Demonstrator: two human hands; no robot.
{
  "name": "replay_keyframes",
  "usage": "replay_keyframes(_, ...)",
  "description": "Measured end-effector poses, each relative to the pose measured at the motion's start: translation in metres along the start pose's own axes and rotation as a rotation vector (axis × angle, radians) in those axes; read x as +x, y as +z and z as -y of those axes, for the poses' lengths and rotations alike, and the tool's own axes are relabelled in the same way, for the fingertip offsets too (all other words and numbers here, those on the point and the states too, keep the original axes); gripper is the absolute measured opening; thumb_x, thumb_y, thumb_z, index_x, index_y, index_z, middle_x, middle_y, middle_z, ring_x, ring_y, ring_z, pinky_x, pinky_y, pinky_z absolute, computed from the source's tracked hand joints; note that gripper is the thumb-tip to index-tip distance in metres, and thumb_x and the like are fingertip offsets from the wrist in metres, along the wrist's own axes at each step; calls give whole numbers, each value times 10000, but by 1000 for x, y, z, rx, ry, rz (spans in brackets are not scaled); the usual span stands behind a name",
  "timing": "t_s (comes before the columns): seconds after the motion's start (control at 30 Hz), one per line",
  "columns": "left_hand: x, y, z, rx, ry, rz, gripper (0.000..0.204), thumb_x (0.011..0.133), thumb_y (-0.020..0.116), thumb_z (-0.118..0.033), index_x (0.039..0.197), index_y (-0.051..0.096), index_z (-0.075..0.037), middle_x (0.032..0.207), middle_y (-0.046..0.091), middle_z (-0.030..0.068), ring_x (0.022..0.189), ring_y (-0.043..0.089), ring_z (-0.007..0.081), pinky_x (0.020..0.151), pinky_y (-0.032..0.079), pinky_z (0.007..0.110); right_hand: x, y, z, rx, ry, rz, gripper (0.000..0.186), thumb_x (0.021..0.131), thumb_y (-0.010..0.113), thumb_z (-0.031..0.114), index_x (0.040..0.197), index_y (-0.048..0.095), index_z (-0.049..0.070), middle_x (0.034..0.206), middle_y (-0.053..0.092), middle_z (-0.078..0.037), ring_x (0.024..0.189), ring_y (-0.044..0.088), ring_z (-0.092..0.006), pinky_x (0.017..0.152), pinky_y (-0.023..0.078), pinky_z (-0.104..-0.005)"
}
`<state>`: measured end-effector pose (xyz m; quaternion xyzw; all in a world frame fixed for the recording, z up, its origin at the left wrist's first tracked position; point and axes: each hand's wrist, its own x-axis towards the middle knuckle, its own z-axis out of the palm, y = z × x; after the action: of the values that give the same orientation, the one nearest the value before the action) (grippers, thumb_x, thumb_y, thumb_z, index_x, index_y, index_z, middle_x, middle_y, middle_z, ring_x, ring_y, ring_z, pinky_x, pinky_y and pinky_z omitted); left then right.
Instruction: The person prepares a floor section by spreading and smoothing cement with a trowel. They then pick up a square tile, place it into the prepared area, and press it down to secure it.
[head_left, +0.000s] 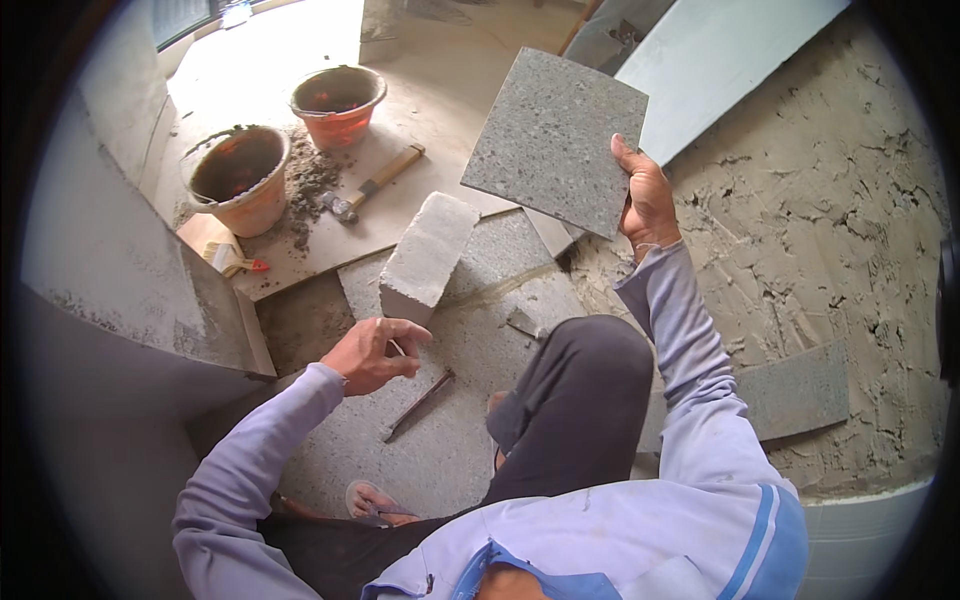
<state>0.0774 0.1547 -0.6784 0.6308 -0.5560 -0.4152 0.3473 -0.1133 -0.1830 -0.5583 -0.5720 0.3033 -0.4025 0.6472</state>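
My right hand [650, 195] grips a grey speckled tile [560, 135] by its right edge, thumb on the face, and holds it raised and tilted. The fingers behind the tile are hidden. Loosely curled, my left hand [375, 355] has thumb and forefinger apart, with nothing visible in it. It is nearest to a pale rectangular block [430, 245], which lies just beyond it. Below that hand, a thin dark metal chisel [418, 405] rests on the laid speckled tiles [350, 440]. A wooden-handled hammer [375, 182] lies farther off on a board.
Two mortar-stained buckets [262, 205] stand at the far left beside loose mortar crumbs [308, 180]. A paintbrush [232, 258] lies near them. Rough mortar [810, 240] spreads on the right, with a tile strip [795, 395] on it. A pale board [720, 70] lies behind. A curved wall [150, 270] borders the left.
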Motion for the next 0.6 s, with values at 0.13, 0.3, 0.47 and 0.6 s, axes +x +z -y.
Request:
replay_keyframes(0.13,11,-6,0,-228,-235,-11,347,990,596,-255,1208,648,10,778,694,75,669,670,132,690,565,282,14,16,5,82,89,139,436,960,655,213,1212,510,-113,1188,609,-183,1105,599,-245,975,492,-347)
replay_keyframes(0.3,35,-15,9,-437,-142,-132,389,1024,556,-308,1220,635,19,915,695,67,815,655,110,760,560,279,8,41,25,-21,84,246,358,985,612,196,1189,529,-86,1120,642,-162,1041,635,-206,915,531,-320)
replay_keyframes(0.47,61,-29,2,-717,-154,-284,642,993,507,-553,1333,536,-10,1165,632,112,1026,627,207,941,514,373,-2,53,19,-95,157,324,314,1002,580,191,1150,564,-86,1076,671,-155,1014,654,-197,885,548,-312)
replay_keyframes(0.6,95,-57,-23,-906,119,-312,720,995,454,-587,1441,404,-24,1409,527,121,1273,527,259,1080,411,420,-16,55,4,-176,20,397,327,1009,572,197,1191,600,-73,1100,690,-130,1035,650,-198,914,527,-337)
